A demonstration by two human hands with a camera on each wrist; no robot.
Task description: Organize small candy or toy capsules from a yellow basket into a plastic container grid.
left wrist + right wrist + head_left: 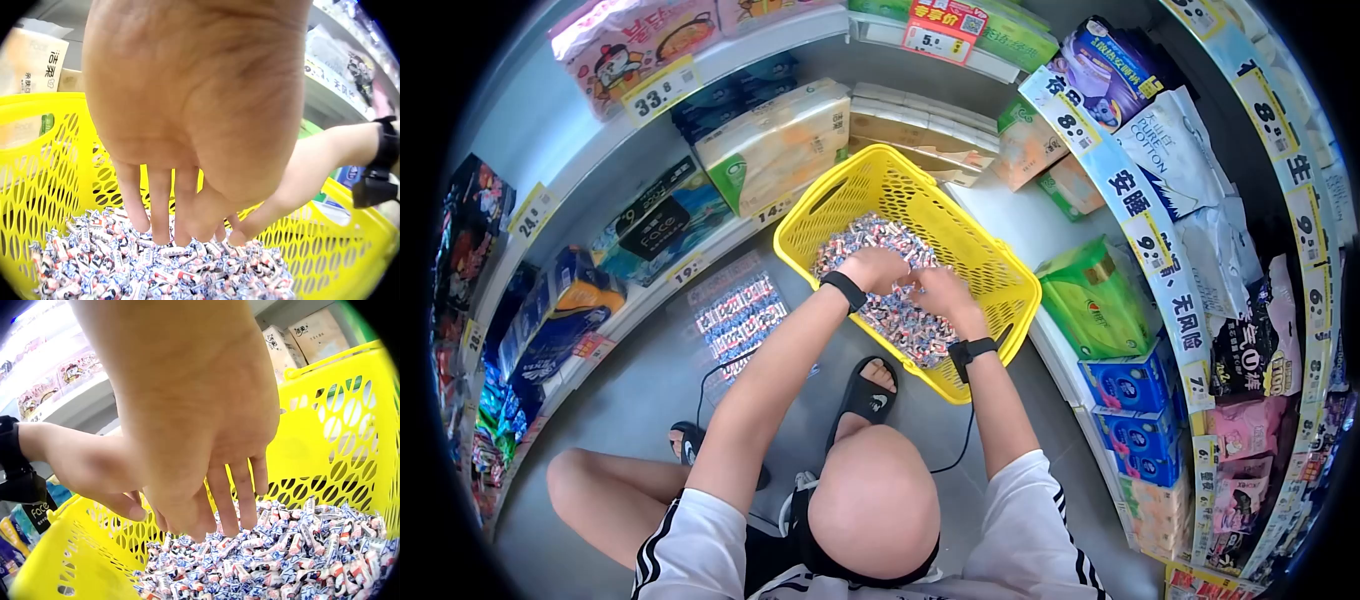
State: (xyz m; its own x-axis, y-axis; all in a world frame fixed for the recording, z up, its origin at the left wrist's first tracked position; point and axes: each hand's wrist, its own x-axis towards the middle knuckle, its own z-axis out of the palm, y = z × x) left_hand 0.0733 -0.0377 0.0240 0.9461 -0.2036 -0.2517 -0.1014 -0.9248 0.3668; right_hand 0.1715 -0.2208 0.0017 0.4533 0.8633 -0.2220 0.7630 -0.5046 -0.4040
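Observation:
A yellow perforated basket (990,258) holds a wide layer of small wrapped candies (878,234), white with blue and red print. Both hands are inside it, close together over the middle of the candies. My left hand (876,270) points its fingers down, and in the left wrist view the fingertips of this hand (194,119) meet the top of the candies (125,265). The right hand (946,297) also reaches down with fingers extended; the right wrist view shows this hand (200,419) just over or touching the candies (281,569). Nothing gripped is visible in either hand.
Clear packaging with rows of similar candies (740,318) lies on the floor left of the basket. Shelves with tissue packs (775,150) curve behind and left; green packs (1095,300) and blue packs (1135,445) stand right. A sandalled foot (868,395) is near the basket.

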